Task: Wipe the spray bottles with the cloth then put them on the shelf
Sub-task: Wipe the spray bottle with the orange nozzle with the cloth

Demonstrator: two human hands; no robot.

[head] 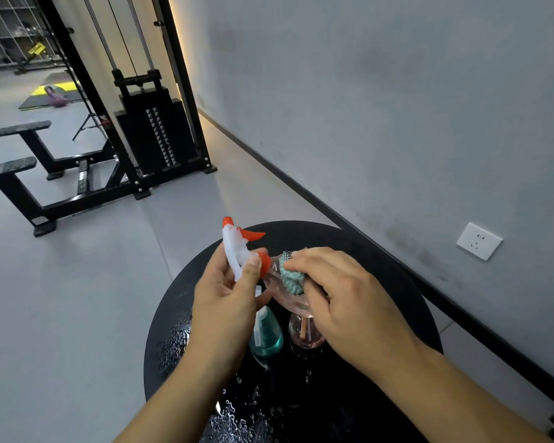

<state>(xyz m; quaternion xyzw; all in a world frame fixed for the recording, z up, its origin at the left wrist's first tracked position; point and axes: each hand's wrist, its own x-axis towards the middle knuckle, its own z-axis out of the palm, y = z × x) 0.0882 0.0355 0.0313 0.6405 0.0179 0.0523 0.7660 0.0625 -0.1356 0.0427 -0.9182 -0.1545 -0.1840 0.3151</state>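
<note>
Nearest you, the round black counter (381,251) carries water droplets (234,420) along its near edge and on its left side. Two spray bottles stand on it under your hands: a teal bottle (267,335) and, just beside it to the right, a pink bottle (304,334). Both are upright; their spray heads are largely hidden by your hands.

Your left hand (229,294) is closed around the white spray head (237,255) of a third, clear bottle (285,290), thumb pressed by its orange collar. You hold this bottle above the counter, tilted, orange nozzle and trigger pointing up and away from you.

Your right hand (343,297) has its fingers curled around a bunched teal cloth (291,276), pressing it against the shoulder of the clear bottle. Cloth and bottle are touching.

Beyond the counter, a grey wall (381,107) with a white socket (479,241) runs along the right. Farther left on the grey floor stands a black weight-stack machine (155,135). A purple kettlebell (58,99) rests on a mat well behind it. No shelf for the bottles is identifiable with certainty.
</note>
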